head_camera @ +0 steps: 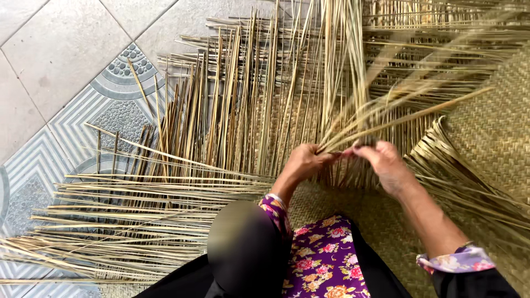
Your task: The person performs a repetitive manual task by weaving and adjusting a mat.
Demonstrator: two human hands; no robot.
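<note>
Under your left hand (303, 163) and right hand (386, 163) the loose strips (342, 83) look like dried reed or palm leaf, pale straw-coloured, matt and fibrous, thin and flat with stiff edges. The woven mat (491, 127) at the right of the frame is the same dry plant fibre, its plaited surface finely ribbed and dull, while the floor tiles (55, 60) at the upper left are hard ceramic or stone, smooth with a faint sheen and a patterned grey relief. Your sleeve cuffs (458, 259) and the skirt (326, 265) at the bottom are soft printed floral cloth, matt.
</note>
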